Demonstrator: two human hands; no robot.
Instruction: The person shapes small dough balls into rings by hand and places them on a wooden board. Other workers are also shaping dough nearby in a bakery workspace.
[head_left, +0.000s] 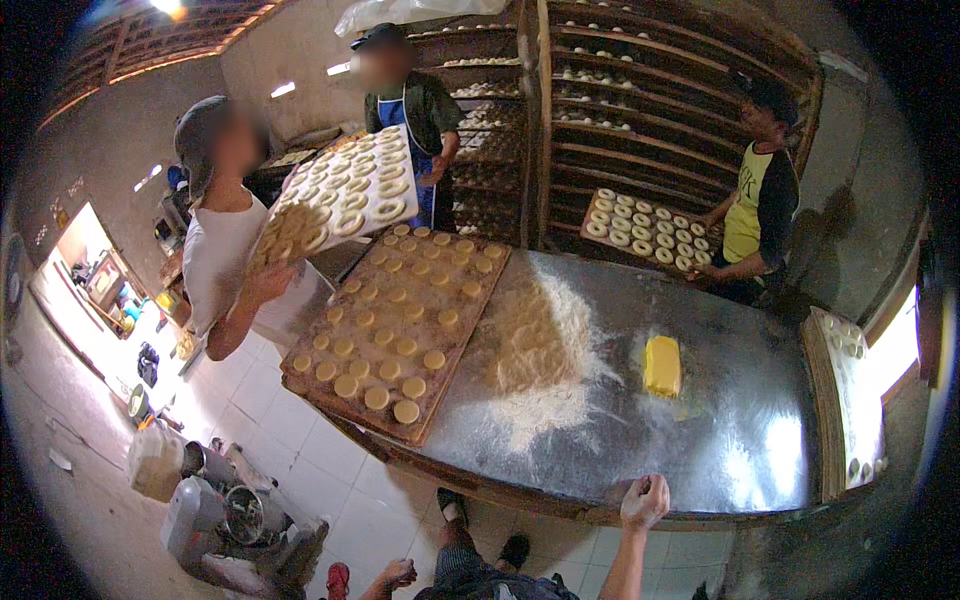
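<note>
My right hand (pixel 645 501) is curled into a fist over the near edge of the dark metal table (pixel 620 470). Nothing shows in it. Lower down, my left hand (pixel 399 573) hangs beside my leg, short of the table, with bent fingers; whatever it may hold is hidden. Up the table from my right fist lies a yellow rectangular block of dough or fat (pixel 662 366). White flour (pixel 545 400) is spread at mid-table. At the left, a brown baking tray (pixel 455 385) carries rows of flat round dough pieces.
A person (pixel 230 200) at the left tilts a tray of dough rings (pixel 350 185). Another (pixel 400 110) stands behind. A third person (pixel 765 200) at the right holds a second ring tray (pixel 645 232). Racks (pixel 640 150) line the back. Machinery (pixel 200 510) stands lower left; boards (pixel 825 400) lean right.
</note>
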